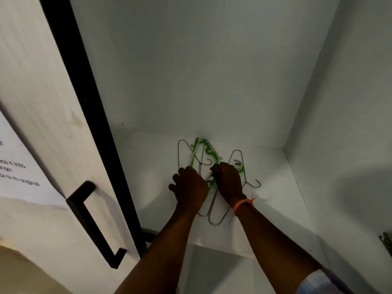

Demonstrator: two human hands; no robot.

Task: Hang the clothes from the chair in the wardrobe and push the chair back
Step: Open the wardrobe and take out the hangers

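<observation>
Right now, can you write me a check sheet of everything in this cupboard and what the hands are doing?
Surface: white shelf inside the wardrobe.
Job's things: tangled pile of metal hangers and green hangers lying flat; no clothes seen.
Clutter: nothing seen.
Hands: left hand and right hand both curled on the pile; orange wristband on the right.
Cables: nothing seen.
Surroundings: open door with black handle and taped paper.

A tangle of hangers lies flat on the white wardrobe shelf (275,187), at the frame's centre: thin metal wire hangers (214,217) and bright green plastic hangers (196,151), overlapping one another. One wire hook (254,184) juts right; rounded wire ends point toward the shelf's front edge.
</observation>
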